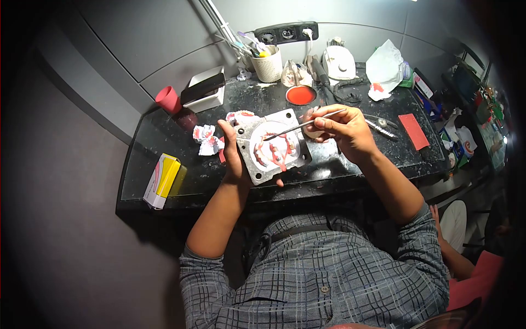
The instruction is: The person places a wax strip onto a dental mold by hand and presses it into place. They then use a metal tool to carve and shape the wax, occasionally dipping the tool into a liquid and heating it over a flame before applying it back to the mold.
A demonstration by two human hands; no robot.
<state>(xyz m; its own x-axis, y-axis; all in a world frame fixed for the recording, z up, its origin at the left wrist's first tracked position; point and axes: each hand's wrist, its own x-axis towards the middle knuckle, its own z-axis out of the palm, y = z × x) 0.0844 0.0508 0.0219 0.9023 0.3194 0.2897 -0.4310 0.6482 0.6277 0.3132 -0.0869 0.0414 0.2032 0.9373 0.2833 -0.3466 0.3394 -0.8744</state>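
Note:
My left hand (pixel 234 156) grips a square metal dental flask half (pixel 257 174) from its left side and underneath, tilted above the bench. White plaster fills its round middle, and on it lies a pink and red denture framework (pixel 278 156) with teeth. In my right hand (pixel 348 129) a thin metal wax carver (pixel 298 126) is pinched between thumb and fingers. Its dark tip points down-left to the upper left of the plaster; whether it touches cannot be made out. Plaster casts with red wax (pixel 207 140) sit just left of my left hand.
A dish of red wax (pixel 301 95) stands behind the flask. Further back are a woven cup of tools (pixel 267 64) and a white device (pixel 339 63). A yellow-white box (pixel 163 181) lies front left, a red wax sheet (pixel 413 131) right. Another person's arm (pixel 456 257) shows lower right.

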